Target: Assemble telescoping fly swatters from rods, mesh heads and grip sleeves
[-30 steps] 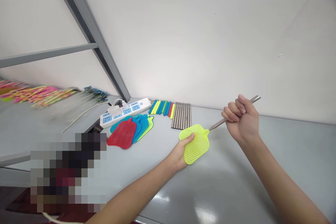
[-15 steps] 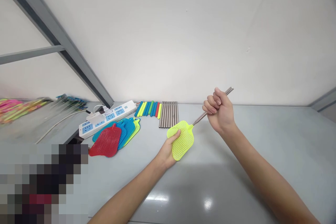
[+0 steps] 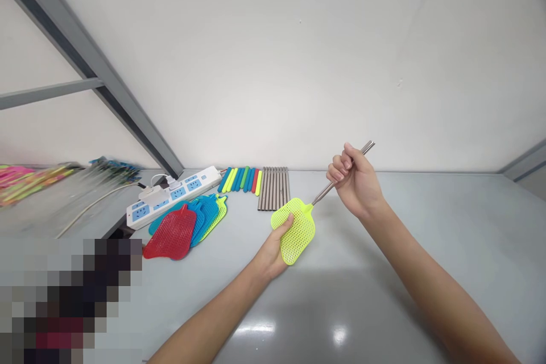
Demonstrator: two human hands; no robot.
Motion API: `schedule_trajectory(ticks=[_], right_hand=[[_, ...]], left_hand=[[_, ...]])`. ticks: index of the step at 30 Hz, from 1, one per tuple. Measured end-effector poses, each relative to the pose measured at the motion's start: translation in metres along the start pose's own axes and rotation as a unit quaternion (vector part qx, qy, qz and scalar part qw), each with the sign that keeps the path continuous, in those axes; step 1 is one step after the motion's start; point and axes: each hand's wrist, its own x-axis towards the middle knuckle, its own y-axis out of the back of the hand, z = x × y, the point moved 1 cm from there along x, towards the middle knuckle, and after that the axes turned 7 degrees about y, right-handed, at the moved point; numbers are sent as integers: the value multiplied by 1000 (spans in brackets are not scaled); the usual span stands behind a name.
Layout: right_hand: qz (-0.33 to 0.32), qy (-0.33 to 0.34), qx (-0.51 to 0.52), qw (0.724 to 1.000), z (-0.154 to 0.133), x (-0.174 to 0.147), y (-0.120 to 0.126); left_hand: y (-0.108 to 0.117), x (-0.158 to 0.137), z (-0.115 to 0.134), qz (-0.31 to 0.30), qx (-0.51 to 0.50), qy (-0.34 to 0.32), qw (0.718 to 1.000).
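My left hand (image 3: 276, 247) is closed on a yellow fly swatter head (image 3: 298, 230), thumb on its perforated face and the other fingers behind it. A thin metal rod (image 3: 323, 193) meets the neck of the swatter head and slants up to the right. Around this rod my right hand (image 3: 356, 179) is wrapped in a fist, and the rod's far end sticks out above the thumb. Both hands are raised over the grey table (image 3: 341, 307). Whether the rod is seated inside the neck I cannot tell.
Left of my hands lie a red swatter head (image 3: 173, 233) and several blue and yellow ones. Behind them sits a white power strip (image 3: 205, 180) with plugs. Several coloured handle sleeves (image 3: 241, 179) and metal rods (image 3: 273, 189) lie in rows near the wall. Bagged items (image 3: 111, 173) are at far left.
The view has shifted slightly. My right hand has moved a little left and toward the swatter head along with the rod; both grips are unchanged.
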Motion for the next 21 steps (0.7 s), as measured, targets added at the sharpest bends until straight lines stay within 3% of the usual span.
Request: schedule_trajectory(ticks=[6, 21], right_hand=[[-2, -50, 19, 999, 7, 2, 4], [28, -26, 24, 999, 14, 2, 9]], left_hand=[[2, 0, -2, 9, 6, 3, 1000], [2, 1, -3, 15, 12, -3, 1000]])
